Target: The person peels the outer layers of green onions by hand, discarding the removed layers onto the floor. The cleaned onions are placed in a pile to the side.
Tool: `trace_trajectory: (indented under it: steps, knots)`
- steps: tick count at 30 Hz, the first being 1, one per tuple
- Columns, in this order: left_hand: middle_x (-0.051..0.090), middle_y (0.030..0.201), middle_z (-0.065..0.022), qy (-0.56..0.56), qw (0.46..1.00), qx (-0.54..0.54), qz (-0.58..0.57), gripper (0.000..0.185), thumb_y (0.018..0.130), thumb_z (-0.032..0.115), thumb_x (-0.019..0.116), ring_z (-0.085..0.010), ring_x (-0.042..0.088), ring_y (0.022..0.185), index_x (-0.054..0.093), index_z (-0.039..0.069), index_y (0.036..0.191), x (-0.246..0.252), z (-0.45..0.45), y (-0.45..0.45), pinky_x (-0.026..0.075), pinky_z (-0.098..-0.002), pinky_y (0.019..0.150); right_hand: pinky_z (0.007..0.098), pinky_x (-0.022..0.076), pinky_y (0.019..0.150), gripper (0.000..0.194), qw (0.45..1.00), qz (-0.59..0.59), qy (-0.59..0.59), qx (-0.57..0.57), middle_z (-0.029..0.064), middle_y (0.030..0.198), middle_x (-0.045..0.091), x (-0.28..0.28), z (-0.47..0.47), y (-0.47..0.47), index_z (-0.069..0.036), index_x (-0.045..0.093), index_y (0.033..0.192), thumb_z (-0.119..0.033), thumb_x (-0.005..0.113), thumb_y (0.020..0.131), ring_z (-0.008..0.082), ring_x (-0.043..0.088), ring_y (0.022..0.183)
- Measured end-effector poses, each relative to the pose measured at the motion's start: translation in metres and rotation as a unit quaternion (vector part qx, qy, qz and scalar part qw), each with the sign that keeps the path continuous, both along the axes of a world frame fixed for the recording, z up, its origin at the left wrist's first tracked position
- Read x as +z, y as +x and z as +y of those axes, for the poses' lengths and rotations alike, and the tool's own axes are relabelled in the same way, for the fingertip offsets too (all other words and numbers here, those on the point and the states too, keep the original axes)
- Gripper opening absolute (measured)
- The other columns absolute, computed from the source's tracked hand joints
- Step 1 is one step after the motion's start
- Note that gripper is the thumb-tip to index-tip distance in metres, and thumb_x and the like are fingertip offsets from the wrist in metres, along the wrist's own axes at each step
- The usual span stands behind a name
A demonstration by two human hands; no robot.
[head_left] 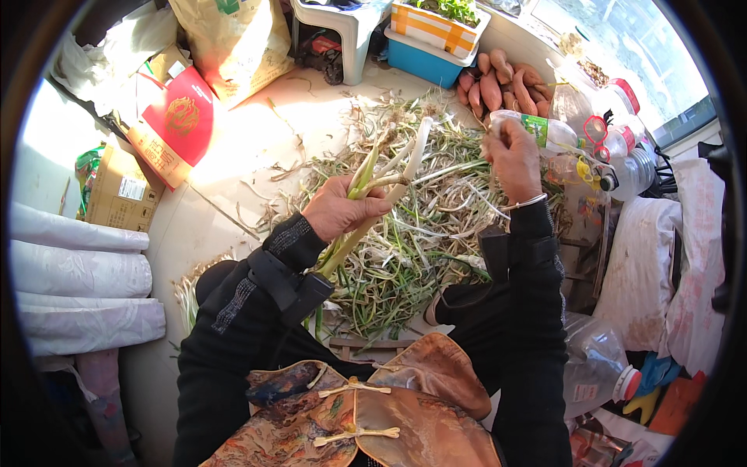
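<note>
My left hand (345,210) grips several scallions (415,154) by their stems, their white ends pointing up and away from me. One thick white stalk stands above the rest, and brown roots show on a thinner one. To the right, my right hand (513,160) has its thumb and fingers pinched together over what looks like a pale scrap of peel (488,143); the fingers partly hide it. Beneath both hands spreads a heap of scallion leaves and peelings (402,262). A bundle of white-stemmed scallions (187,295) lies on the floor by my left knee.
Sweet potatoes (496,87) are piled behind the heap, beside a blue bin (423,58). Plastic bottles (627,172) crowd the right under the window. A white stool (344,29) stands at the back, and a cardboard box (125,190) at the left.
</note>
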State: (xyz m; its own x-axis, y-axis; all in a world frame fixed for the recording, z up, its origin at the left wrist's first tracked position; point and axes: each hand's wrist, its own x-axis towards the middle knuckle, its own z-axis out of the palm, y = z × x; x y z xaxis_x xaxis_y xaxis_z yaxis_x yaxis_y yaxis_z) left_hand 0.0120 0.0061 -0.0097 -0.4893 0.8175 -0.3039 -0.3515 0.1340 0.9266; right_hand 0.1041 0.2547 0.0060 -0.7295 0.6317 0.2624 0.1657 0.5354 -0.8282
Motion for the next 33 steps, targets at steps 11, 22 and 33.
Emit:
trace_trajectory:
  steps: [11, 22, 33]
  knots:
    - [0.041, 0.053, 0.0033, 0.132, 0.983, 0.101, -0.083, 0.016, 0.083, 0.016, 0.054, -0.0037, 0.036, 0.037, 0.05, 0.001, 0.088, 0.011, -0.007, -0.038, 0.029, -0.0162, 0.036, 0.024, 0.0421, 0.057, 0.015, 0.936, -0.103, -0.183, 0.282, 0.0043, 0.069, 0.056, -0.016, -0.08, -0.009, 0.002, 0.057, 0.086, -0.011, 0.053, 0.08, 0.0095, 0.05, 0.062]
    - [0.036, 0.051, 0.0077, 0.182, 0.967, 0.169, -0.06, 0.019, 0.085, 0.022, 0.051, -0.0007, 0.034, 0.039, 0.051, 0.003, 0.085, 0.009, -0.036, -0.085, 0.029, -0.0168, 0.04, 0.0259, 0.047, 0.076, 0.033, 0.735, -0.254, -0.447, 0.443, 0.0118, 0.09, 0.059, -0.031, -0.137, 0.002, 0.003, 0.048, 0.106, -0.025, 0.044, 0.088, 0.0169, 0.058, 0.085]
    - [0.039, 0.053, 0.0061, 0.123, 0.969, 0.212, -0.035, 0.014, 0.08, 0.019, 0.058, -0.0025, 0.033, 0.04, 0.053, 0.006, 0.081, 0.005, -0.046, -0.093, 0.028, -0.0173, 0.04, 0.0204, 0.0407, 0.061, 0.019, 0.725, -0.245, -0.427, 0.482, -0.0001, 0.073, 0.055, -0.042, -0.16, 0.009, 0.001, 0.056, 0.086, -0.016, 0.053, 0.082, 0.0063, 0.05, 0.066]
